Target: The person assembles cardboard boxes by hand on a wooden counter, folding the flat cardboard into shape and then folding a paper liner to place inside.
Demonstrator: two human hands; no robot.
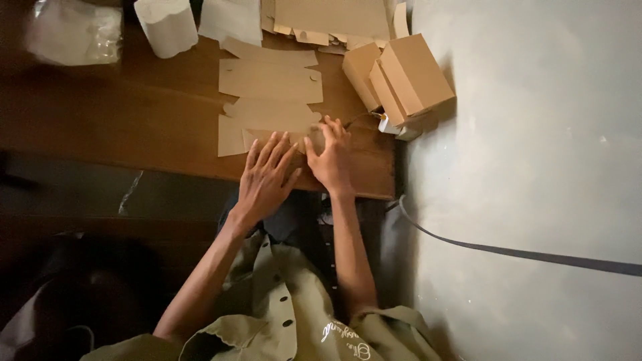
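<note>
At the near edge of the wooden table (pixel 134 127), both hands press flat on a brown cardboard cutout (pixel 267 117): the left hand (pixel 265 179) lies with fingers spread on its lower flap, the right hand (pixel 330 159) just beside it, fingers splayed, clamping nothing. Beyond the cutout lie more flat cardboard sheets (pixel 334 20). Folded cardboard boxes (pixel 401 77) stand to the right against the grey wall (pixel 535 134).

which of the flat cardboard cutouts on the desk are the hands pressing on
The nearest flat cutout, at the desk's front edge: left hand and right hand both rest on it. The other cutout lies farther back, untouched.
</note>
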